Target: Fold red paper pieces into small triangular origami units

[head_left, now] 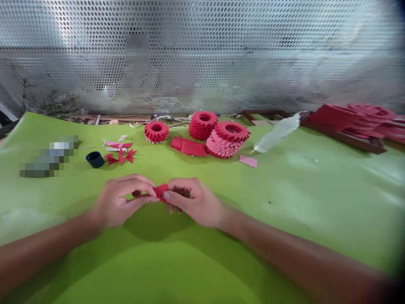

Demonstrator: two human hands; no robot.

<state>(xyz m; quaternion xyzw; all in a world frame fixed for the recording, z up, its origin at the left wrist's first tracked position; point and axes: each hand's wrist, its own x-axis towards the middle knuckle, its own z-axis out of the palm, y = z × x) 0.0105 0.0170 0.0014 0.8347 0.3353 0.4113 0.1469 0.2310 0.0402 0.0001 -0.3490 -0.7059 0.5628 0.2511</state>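
Handling small red paper piece (160,191) just below frame centre; left hand (115,202) and right hand (201,203) pinching opposite sides; next move likely calls for light fingertip pressure.

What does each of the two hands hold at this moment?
Left hand: closed on the red paper piece.
Right hand: closed on the same piece.

From where I stood, bright, cool light came through the perforated screen (202,55), laying pale glare across the green tabletop's (316,202) right side and soft shadow near its middle. The right forearm (294,249) looked blurred, blocky pixels masked two patches, and the far-right edge darkened and smeared
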